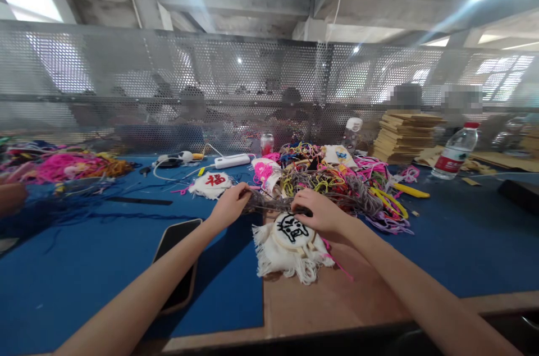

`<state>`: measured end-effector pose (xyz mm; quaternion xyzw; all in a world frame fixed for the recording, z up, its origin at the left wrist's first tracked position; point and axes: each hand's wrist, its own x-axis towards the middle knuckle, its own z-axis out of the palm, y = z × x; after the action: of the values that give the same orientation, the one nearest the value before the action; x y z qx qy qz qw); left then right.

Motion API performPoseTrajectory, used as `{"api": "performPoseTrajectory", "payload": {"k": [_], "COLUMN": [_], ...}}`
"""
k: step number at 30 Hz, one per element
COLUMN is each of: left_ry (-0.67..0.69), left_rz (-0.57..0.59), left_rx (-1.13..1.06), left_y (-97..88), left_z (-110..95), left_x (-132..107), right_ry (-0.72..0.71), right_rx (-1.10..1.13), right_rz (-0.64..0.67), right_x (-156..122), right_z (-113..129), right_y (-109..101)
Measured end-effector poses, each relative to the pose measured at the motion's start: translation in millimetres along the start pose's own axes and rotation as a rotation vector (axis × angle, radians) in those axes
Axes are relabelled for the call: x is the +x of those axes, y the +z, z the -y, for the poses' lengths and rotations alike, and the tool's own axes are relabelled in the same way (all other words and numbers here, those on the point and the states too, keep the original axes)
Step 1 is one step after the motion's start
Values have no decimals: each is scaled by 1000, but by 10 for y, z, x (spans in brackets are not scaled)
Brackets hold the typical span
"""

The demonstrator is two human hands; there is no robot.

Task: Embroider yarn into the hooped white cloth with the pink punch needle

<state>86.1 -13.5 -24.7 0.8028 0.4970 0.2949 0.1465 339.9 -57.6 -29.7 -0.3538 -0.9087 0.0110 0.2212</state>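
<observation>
My left hand (229, 202) is closed in a pinch at the left end of a stretch of dark grey yarn (269, 203). At the other end, the curled fingers of my right hand (316, 209) grip the same yarn, some fingertips being hidden. Just below the yarn lies a small embroidery hoop (293, 231) with white fabric and a black stitched face. Its fringed white cloth edges spread over the brown board, and a pink strand (340, 266) trails out on the right. Behind my hands rises a tangled heap of coloured yarn (337, 182).
A phone (179, 255) lies under my left forearm. Beyond are a red-stitched white piece (211, 183), a white power bank (232, 161), a can (266, 144), a water bottle (457, 154) and stacked brown packets (402, 137). Another person's hand (12, 199) shows at far left, near more yarn (63, 168).
</observation>
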Motion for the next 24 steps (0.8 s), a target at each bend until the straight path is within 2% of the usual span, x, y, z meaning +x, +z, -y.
{"api": "performPoseTrajectory", "payload": {"k": [5, 11, 14, 17, 24], "left_ry": [1, -3, 6, 0, -9], "left_rz": [0, 8, -6, -22, -22], "left_rx": [7, -1, -2, -11, -14], "left_y": [-5, 6, 4, -15, -41], "left_z": [-3, 43, 58, 65, 96], "left_x": [-5, 11, 11, 0, 2], "right_ry": [37, 40, -2, 22, 14], "right_rx": [-11, 27, 28, 24, -105], "right_rz": [26, -34, -5, 13, 16], "right_x": [8, 8, 0, -7, 33], "right_z": [12, 32, 23, 13, 63], "right_y": [13, -17, -14, 12, 57]}}
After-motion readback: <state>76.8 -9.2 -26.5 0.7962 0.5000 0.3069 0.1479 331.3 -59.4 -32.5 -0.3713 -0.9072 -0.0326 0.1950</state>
